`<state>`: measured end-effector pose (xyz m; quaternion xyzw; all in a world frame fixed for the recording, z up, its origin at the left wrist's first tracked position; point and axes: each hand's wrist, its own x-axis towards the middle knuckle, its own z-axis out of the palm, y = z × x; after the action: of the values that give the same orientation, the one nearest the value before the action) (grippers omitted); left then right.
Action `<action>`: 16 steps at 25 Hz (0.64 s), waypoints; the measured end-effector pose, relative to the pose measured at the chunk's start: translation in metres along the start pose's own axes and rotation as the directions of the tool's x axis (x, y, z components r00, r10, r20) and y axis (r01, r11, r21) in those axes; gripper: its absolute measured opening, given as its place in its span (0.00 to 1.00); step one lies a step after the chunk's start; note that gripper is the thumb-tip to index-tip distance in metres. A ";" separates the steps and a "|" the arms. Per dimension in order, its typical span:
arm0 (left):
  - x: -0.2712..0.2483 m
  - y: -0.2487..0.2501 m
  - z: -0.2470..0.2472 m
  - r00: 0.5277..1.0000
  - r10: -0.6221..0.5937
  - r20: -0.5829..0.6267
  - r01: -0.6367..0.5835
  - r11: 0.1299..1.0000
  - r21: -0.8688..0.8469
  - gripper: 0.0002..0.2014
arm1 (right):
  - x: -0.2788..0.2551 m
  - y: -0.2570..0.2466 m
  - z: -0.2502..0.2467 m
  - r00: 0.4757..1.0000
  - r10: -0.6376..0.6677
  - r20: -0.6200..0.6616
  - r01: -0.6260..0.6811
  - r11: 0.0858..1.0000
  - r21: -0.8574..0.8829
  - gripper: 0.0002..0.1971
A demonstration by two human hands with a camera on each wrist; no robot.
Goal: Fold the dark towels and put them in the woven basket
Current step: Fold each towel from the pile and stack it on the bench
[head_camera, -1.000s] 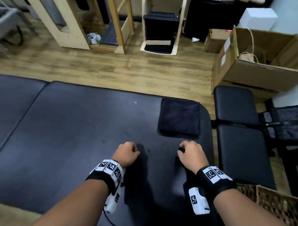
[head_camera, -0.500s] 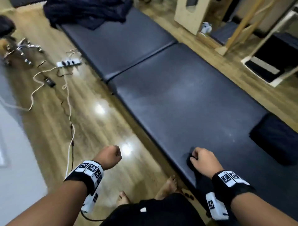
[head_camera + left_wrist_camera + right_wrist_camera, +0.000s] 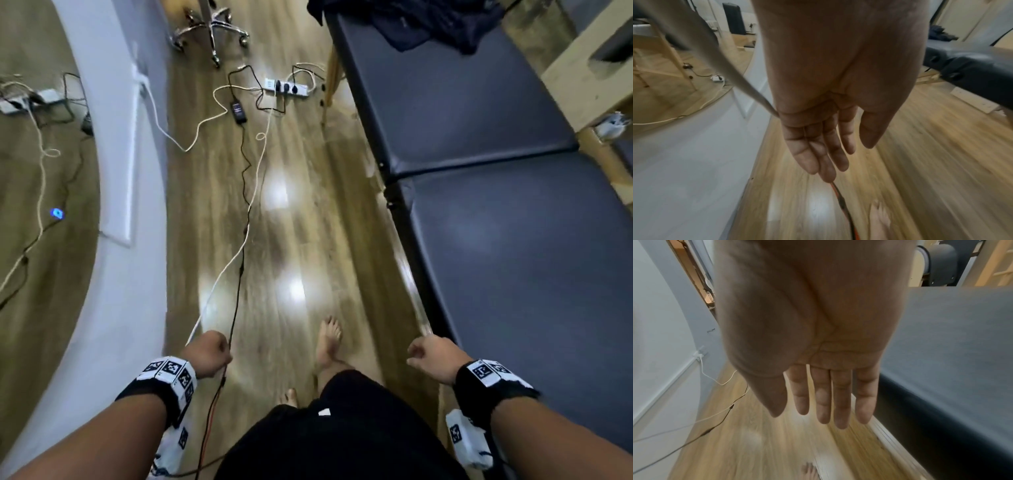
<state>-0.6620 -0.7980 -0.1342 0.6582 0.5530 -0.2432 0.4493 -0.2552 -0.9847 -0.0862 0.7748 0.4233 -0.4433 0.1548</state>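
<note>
both the left hand [image 3: 208,354] and right hand [image 3: 432,356] are hanging relaxed, holding nothing. the towels [image 3: 424,17] on the far bench [image 3: 455,102] are looking soft, light, limp; taking them by the corners seems best.

My head camera looked steeply down along the wooden floor [image 3: 301,212], with the padded bench [image 3: 513,260] running up its right side. Each wrist camera sat close behind its palm, facing past the fingers to the same floor [image 3: 920,162]. The right wrist view shared the bench [image 3: 951,353] at close range; the left caught its edge [image 3: 962,65] farther off.
</note>
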 end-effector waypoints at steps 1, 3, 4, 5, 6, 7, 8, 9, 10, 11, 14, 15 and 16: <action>0.007 0.001 -0.012 1.000 -0.010 0.019 0.011 1.000 -0.026 0.11 | 0.017 -0.008 -0.013 1.000 0.003 0.007 -0.003 1.000 0.004 0.19; 0.020 0.007 -0.036 0.999 -0.019 0.029 0.021 0.999 -0.050 0.09 | 0.048 -0.023 -0.041 0.999 -0.004 0.032 0.003 1.000 0.023 0.18; 0.028 0.013 -0.052 0.999 -0.028 0.020 0.029 0.998 -0.053 0.09 | 0.064 -0.032 -0.058 0.999 -0.013 0.043 0.011 0.999 0.035 0.17; 0.035 0.019 -0.069 0.999 -0.042 0.015 0.043 0.998 -0.053 0.08 | 0.078 -0.041 -0.077 0.998 -0.026 0.050 0.024 0.999 0.043 0.17; 0.040 0.028 -0.088 0.998 -0.056 0.008 0.056 0.996 -0.070 0.08 | 0.093 -0.049 -0.097 0.998 -0.038 0.050 0.035 0.998 0.052 0.16; 0.047 0.038 -0.109 0.997 -0.077 -0.008 0.076 0.991 -0.106 0.07 | 0.109 -0.058 -0.117 0.998 -0.047 0.043 0.045 0.998 0.053 0.16; 0.058 0.047 -0.131 0.995 -0.096 -0.027 0.091 0.984 -0.155 0.07 | 0.127 -0.066 -0.136 0.998 -0.055 0.032 0.053 0.996 0.068 0.15; 0.069 0.054 -0.153 0.992 -0.115 -0.046 0.104 0.974 -0.199 0.07 | 0.142 -0.074 -0.153 0.998 -0.052 0.028 0.050 0.995 0.083 0.14; 0.078 0.061 -0.171 0.990 -0.122 -0.067 0.103 0.965 -0.240 0.07 | 0.153 -0.080 -0.165 0.998 -0.049 0.025 0.047 0.995 0.084 0.11; 0.092 0.069 -0.193 0.990 -0.124 -0.074 0.100 0.958 -0.271 0.07 | 0.165 -0.090 -0.181 0.999 -0.045 0.029 0.043 0.997 0.070 0.08; 0.142 0.086 -0.255 0.994 -0.085 -0.066 0.064 0.961 -0.270 0.05 | 0.196 -0.124 -0.218 0.999 -0.028 0.032 0.026 0.997 0.078 0.05; 0.161 0.089 -0.276 0.996 -0.070 -0.057 0.053 0.964 -0.260 0.05 | 0.206 -0.135 -0.227 0.999 -0.026 0.033 0.024 0.997 0.068 0.08; 0.181 0.092 -0.298 0.998 -0.048 -0.049 0.035 0.971 -0.236 0.06 | 0.216 -0.144 -0.238 1.000 -0.015 0.016 0.013 0.997 0.073 0.11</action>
<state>-0.5787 -0.4476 -0.1100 0.5948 0.6036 -0.1675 0.5038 -0.1834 -0.6404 -0.1102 0.7731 0.4110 -0.4660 0.1270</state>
